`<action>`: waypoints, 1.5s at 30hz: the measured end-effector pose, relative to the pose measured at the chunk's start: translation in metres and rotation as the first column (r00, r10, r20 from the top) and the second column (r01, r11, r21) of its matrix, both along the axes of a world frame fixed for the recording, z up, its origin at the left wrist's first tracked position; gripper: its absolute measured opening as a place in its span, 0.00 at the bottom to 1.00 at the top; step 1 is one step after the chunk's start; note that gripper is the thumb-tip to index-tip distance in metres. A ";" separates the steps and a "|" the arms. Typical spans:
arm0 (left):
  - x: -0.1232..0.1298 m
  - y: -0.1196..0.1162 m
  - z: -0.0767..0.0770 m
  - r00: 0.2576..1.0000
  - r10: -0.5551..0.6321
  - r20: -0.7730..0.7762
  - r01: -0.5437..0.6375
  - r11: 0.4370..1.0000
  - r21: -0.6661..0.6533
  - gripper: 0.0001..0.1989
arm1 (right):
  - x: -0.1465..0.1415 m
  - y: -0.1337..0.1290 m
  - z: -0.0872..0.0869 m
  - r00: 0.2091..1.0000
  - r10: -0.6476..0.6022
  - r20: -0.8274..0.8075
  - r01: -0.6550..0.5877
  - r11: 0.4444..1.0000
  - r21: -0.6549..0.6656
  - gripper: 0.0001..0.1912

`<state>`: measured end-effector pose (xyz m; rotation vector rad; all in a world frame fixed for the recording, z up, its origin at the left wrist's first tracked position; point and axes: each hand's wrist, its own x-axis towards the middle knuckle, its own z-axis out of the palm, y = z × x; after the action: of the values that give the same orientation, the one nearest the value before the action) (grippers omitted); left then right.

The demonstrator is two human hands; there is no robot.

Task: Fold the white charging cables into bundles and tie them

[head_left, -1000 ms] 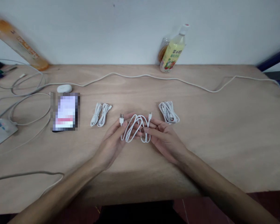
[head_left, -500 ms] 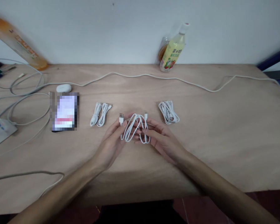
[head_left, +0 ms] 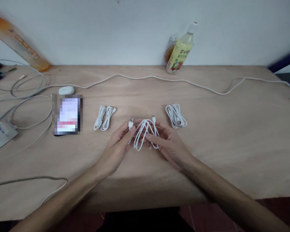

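A loosely looped white cable [head_left: 139, 139] is held between both hands near the front middle of the table. My left hand [head_left: 118, 141] grips it at the left, the thumb just below the USB plug [head_left: 130, 123]. My right hand [head_left: 170, 141] holds the right side of the loops with its thumb across them; the smaller plug [head_left: 154, 119] sticks up beside its fingers. Some fingertips lie hidden behind the loops. Beyond my left hand rests a folded white cable bundle [head_left: 108, 118], and beyond my right hand another bundle [head_left: 176, 116].
A phone [head_left: 67, 116] and a white case [head_left: 66, 90] lie at the left, near tangled cables. One long cable [head_left: 195, 84] crosses the back of the wooden table [head_left: 232, 129]. Bottles [head_left: 180, 53] lean on the wall, one orange bottle [head_left: 21, 45] at the left.
The left hand and the USB plug have shifted slightly right, towards the right hand. The loops have moved right and changed shape, crossing each other more under the right thumb.
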<state>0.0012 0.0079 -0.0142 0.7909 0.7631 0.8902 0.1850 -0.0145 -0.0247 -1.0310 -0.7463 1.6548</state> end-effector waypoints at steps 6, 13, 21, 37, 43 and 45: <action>0.000 0.001 -0.002 0.993 -0.055 -0.104 0.064 0.994 0.087 0.16 | 0.001 0.002 0.003 0.998 -0.019 -0.053 0.018 1.000 -0.005 0.16; -0.001 0.005 0.013 0.944 -0.017 -0.329 0.112 0.956 0.271 0.10 | 0.000 0.003 0.005 0.999 -0.004 -0.044 0.003 1.000 -0.013 0.17; -0.003 0.006 0.013 0.944 -0.068 -0.323 0.142 0.967 0.212 0.08 | 0.001 0.001 0.005 0.999 -0.017 0.042 0.019 0.999 -0.048 0.20; -0.004 0.003 0.014 0.902 -0.416 -0.117 0.410 0.909 -0.072 0.18 | 0.002 -0.001 0.002 0.985 0.157 -0.072 -0.161 0.986 -0.043 0.27; -0.004 -0.003 0.014 0.884 -0.402 -0.238 0.416 0.909 0.008 0.15 | 0.002 -0.003 0.000 0.983 0.182 -0.019 -0.183 0.983 -0.029 0.24; -0.004 -0.005 0.013 0.873 -0.385 -0.300 0.409 0.912 0.019 0.14 | 0.002 -0.003 0.000 0.980 0.197 -0.010 -0.197 0.980 -0.012 0.23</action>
<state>-0.0025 0.0025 -0.0015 1.1224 0.7836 0.4378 0.1874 -0.0176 -0.0244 -0.9839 -0.8558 1.8340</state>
